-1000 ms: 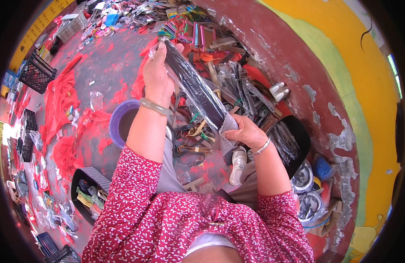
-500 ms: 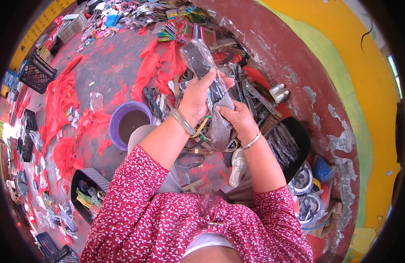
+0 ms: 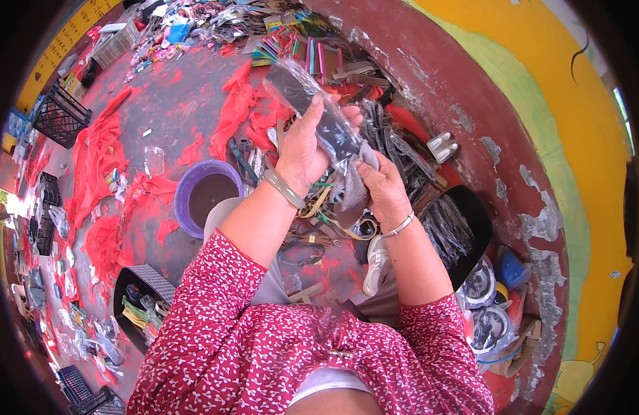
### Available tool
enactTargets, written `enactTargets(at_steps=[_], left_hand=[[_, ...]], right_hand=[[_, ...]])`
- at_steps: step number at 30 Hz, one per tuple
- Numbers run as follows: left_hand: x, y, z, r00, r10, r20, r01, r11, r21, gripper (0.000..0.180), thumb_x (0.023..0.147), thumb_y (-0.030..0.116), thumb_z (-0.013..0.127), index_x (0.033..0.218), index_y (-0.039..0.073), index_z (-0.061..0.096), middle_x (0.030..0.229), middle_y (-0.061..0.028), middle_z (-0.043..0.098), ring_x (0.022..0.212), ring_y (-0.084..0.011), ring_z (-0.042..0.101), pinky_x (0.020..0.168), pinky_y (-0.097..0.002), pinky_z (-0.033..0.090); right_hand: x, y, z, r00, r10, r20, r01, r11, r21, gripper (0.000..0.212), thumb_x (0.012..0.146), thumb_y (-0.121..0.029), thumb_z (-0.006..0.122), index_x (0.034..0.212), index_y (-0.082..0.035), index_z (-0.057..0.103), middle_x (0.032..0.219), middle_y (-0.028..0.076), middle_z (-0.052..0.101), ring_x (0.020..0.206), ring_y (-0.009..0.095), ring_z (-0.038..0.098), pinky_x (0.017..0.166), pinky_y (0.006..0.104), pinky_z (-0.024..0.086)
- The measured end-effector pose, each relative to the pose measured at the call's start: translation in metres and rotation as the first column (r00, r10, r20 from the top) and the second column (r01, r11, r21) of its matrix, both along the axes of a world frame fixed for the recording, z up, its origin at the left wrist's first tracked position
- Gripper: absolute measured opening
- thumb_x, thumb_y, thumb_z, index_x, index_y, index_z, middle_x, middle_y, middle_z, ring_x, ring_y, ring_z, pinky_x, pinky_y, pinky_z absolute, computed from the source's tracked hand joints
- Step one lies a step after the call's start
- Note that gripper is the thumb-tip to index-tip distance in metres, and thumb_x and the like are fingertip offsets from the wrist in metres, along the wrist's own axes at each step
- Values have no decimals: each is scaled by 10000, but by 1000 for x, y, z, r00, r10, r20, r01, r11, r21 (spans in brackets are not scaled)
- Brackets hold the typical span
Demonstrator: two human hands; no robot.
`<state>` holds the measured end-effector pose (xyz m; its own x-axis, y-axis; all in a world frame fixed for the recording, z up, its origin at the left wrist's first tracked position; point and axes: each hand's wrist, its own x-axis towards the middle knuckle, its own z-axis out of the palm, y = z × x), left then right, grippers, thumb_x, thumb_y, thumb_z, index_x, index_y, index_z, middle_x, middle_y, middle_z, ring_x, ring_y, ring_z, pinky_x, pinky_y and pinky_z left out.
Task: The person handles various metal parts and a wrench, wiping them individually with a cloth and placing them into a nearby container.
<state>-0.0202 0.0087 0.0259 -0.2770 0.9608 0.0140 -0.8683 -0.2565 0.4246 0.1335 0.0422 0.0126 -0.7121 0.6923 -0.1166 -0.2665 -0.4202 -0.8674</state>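
My left hand (image 3: 307,153) is closed around a long, flat black item in clear plastic wrap (image 3: 294,84). Its far end points up and to the left, and I cannot make out what is inside the wrap. At the item's lower end, my right hand (image 3: 384,185) pinches a crumpled grey cloth (image 3: 348,188), which is pressed against the plastic. Part of the cloth hangs below my fingers. Beneath both hands lies a heap of dark straps and plastic-wrapped pieces (image 3: 402,155), with a tan strap (image 3: 319,200) showing under the cloth.
A purple bucket of murky water (image 3: 188,187) stands to my left. A black bin of wrapped items (image 3: 471,225) is at my right, by the peeling red wall (image 3: 485,124). Another black bin (image 3: 129,304) sits at lower left. Black crates (image 3: 60,114) and red cloth scraps (image 3: 98,159) lie farther left.
The wrapped item has tilted further to the left. The grey cloth, earlier spread along its lower part, is now more bunched under my right hand.
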Motion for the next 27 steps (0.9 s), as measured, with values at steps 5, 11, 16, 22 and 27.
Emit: enactTargets(at_steps=[5, 11, 16, 22, 27], left_hand=[[20, -6, 2, 985, -123, -121, 146, 968, 204, 586, 772, 290, 690, 1272, 169, 409, 1220, -208, 493, 1120, -348, 491, 940, -474, 404], [18, -4, 0, 980, -138, -144, 161, 974, 161, 448, 771, 239, 692, 1154, 94, 512, 1033, -114, 585, 1031, -275, 543, 908, -429, 426], [5, 2, -9, 994, -46, -102, 57, 992, 113, 247, 802, 255, 666, 952, 82, 571, 801, -32, 590, 787, -195, 581, 782, -369, 475], [-25, 0, 5, 970, 244, 18, -242, 968, -73, 213, 823, 282, 656, 756, 119, 536, 618, 4, 525, 533, -143, 542, 507, -283, 468], [-19, 1, -1, 901, 358, -246, -414, 879, -237, 235, 805, 268, 679, 819, 70, 553, 687, -13, 561, 573, -123, 544, 539, -282, 465]], right_hand=[[4, 2, 6, 988, -64, -139, 38, 983, -182, 345, 850, -259, 603, 1082, -11, 544, 902, 53, 630, 762, 142, 611, 654, 249, 500], [4, 2, -2, 899, 133, -418, -345, 802, -487, 283, 868, -310, 531, 950, -43, 576, 576, 31, 508, 428, 118, 441, 372, 245, 327], [-10, -12, 17, 992, -30, -125, -41, 849, -527, 243, 898, -259, 513, 977, -40, 584, 837, 93, 632, 695, 197, 614, 626, 332, 522], [5, 5, -9, 1000, 6, -10, -8, 980, -197, 442, 929, -410, 417, 1050, -7, 553, 932, 101, 627, 807, 200, 617, 738, 341, 504], [12, 13, 4, 984, 124, -130, -124, 992, 9, 696, 825, -547, 523, 1269, -20, 425, 1179, 100, 545, 1068, 223, 537, 914, 384, 430]])
